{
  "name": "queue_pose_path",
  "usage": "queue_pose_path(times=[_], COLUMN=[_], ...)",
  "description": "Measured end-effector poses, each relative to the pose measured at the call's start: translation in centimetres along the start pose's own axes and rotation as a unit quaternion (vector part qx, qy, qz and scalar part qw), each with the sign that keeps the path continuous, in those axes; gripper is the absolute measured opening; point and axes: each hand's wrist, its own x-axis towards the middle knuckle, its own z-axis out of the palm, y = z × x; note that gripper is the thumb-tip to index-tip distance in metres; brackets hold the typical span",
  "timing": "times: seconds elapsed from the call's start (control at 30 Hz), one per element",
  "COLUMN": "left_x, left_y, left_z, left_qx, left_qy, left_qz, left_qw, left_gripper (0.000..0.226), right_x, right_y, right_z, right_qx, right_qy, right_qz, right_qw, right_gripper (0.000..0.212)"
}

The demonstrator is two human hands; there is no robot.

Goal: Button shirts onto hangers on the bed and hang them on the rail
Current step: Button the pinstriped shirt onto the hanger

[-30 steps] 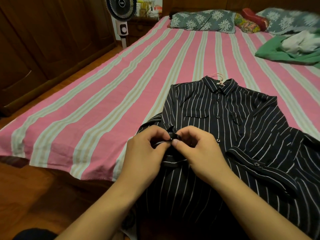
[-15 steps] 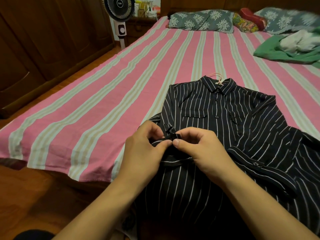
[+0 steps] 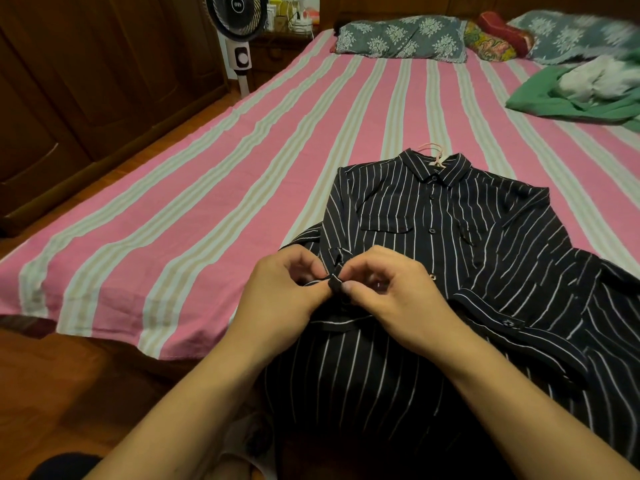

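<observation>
Bed (image 3: 214,188), pink with pale stripes, fills most of the view; wooden cabinet fronts and a standing fan (image 3: 239,26) off its far left corner. Pillows (image 3: 401,38) at the head end, a heap of green and white cloth (image 3: 581,95) at far right.

Black striped shirt (image 3: 485,244) lies front-up on the near right part of the bed, collar pointing away, hem toward the person and drooping over the bed edge. Long axis runs near to far, roughly in line with the forearms. Pink hanger hook (image 3: 431,150) pokes out past the collar, so the hanger appears to be inside already. Placket buttons from collar downward look closed.

Left hand (image 3: 284,289) and right hand (image 3: 391,289) meet over the shirt's left flank, beside the placket, not on it. Both come in from below, knuckles up, fingers curled, thumb tips nearly touching. Each pinches the same small dark tab of fabric (image 3: 335,280) between thumb and forefinger. Whether it is a sleeve tab or a cuff I cannot tell; the fingers cover the button.

Judgement: fastening in progress. The tab sits directly between the two grips, neither hand nearer. Hanger hook lies well apart, straight ahead up the shirt's axis, slightly to the right-hand side.
</observation>
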Motion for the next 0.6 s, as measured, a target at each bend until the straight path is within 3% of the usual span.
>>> queue_pose_path(times=[0.17, 0.43, 0.6], left_x=[-0.1, -0.8, -0.6], left_y=[0.2, 0.6, 0.1], left_z=[-0.1, 0.8, 0.7], left_qx=[0.010, 0.025, 0.012], left_qy=[-0.017, 0.010, 0.030], left_qz=[-0.010, -0.001, -0.008], left_qw=[1.000, 1.000, 0.999], left_gripper=[0.019, 0.014, 0.018], right_x=[-0.3, -1.3, -1.1], right_y=[0.1, 0.2, 0.7], right_z=[0.5, 1.9, 1.8], right_qx=[-0.022, -0.170, -0.145], right_qy=[0.013, 0.066, 0.069], right_qz=[-0.001, -0.073, -0.075], right_qw=[1.000, 0.981, 0.984], right_gripper=[0.017, 0.012, 0.016])
